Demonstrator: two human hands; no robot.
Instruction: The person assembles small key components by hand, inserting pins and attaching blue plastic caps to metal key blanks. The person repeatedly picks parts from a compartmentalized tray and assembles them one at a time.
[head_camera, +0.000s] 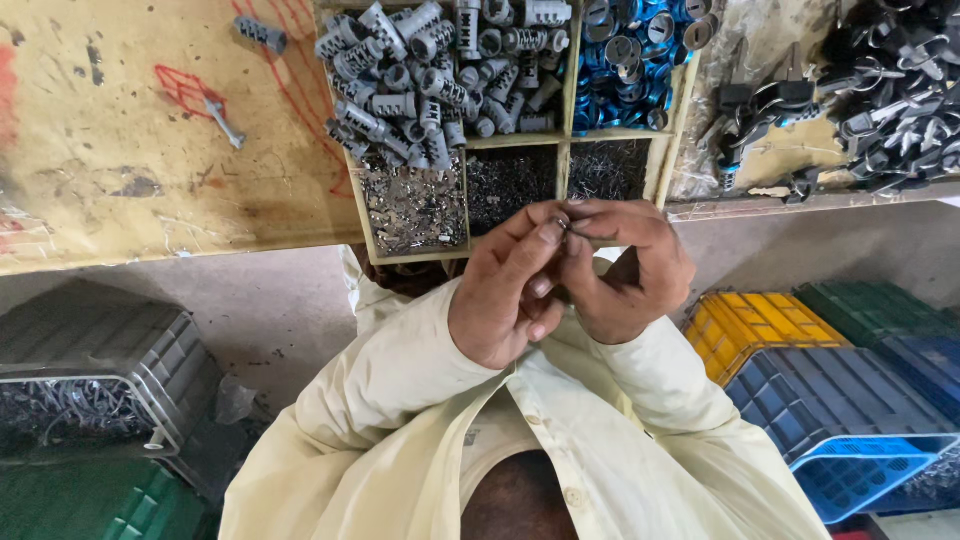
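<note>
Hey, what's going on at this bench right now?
A person in a cream long-sleeved shirt holds both hands together over a wooden compartment tray. The left hand and right hand pinch a tiny metal part between their fingertips. The tray holds grey ribbed metal cylinders, blue rings and small dark pins.

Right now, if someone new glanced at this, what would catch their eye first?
Probably the two hands, left hand and right hand, pinched together over a tiny metal part at centre frame. Just above them sits a wooden tray, with grey cylinders heaped in one compartment and shiny blue rings in the next. Stacked coloured crates stand at lower right.
</note>
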